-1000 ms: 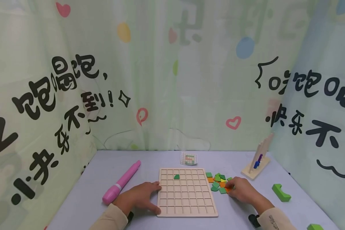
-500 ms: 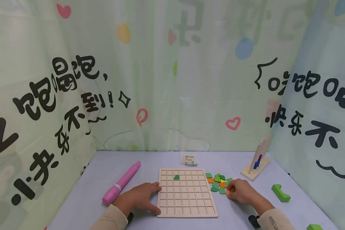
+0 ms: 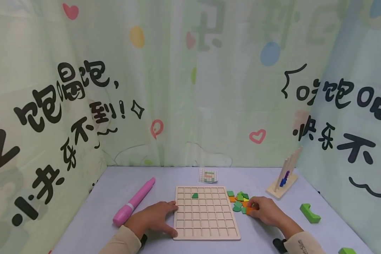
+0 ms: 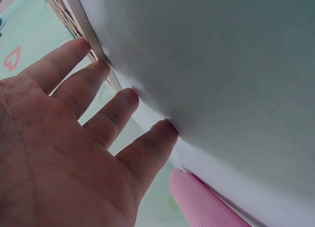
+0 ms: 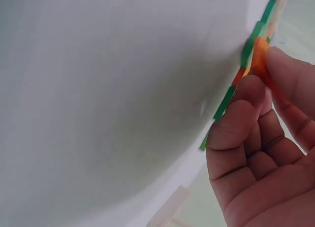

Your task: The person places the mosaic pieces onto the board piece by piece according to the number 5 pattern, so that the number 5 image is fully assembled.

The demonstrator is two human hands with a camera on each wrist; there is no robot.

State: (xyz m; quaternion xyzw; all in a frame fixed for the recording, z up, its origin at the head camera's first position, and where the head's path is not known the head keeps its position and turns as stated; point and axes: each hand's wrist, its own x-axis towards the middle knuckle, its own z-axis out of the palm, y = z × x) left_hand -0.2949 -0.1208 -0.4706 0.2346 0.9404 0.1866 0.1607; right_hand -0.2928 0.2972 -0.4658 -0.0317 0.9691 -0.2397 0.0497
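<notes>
A pale wooden grid board (image 3: pixel 206 213) lies in the middle of the table, with one green quarter-round tile (image 3: pixel 195 195) in a cell near its top. My left hand (image 3: pixel 157 217) rests along the board's left edge, its fingers extended and spread; the left wrist view shows the fingertips at the board's side. To the right of the board, my right hand (image 3: pixel 266 210) pinches an orange tile (image 5: pixel 259 57) between thumb and fingers. Just beside it lies a loose pile of green, orange and yellow tiles (image 3: pixel 237 204), partly hidden by that hand.
A pink wand-like stick (image 3: pixel 134 201) lies at the left. Behind the board is a small card with a coloured grid pattern (image 3: pixel 208 175). At the right stand a wooden stand with blue and purple pieces (image 3: pixel 284 180), a green notched block (image 3: pixel 310 213) and another green block (image 3: pixel 347 251).
My right hand has drawn the orange tile out and shifted slightly left with it, so the tile overlaps a green one. The left hand stays where it was.
</notes>
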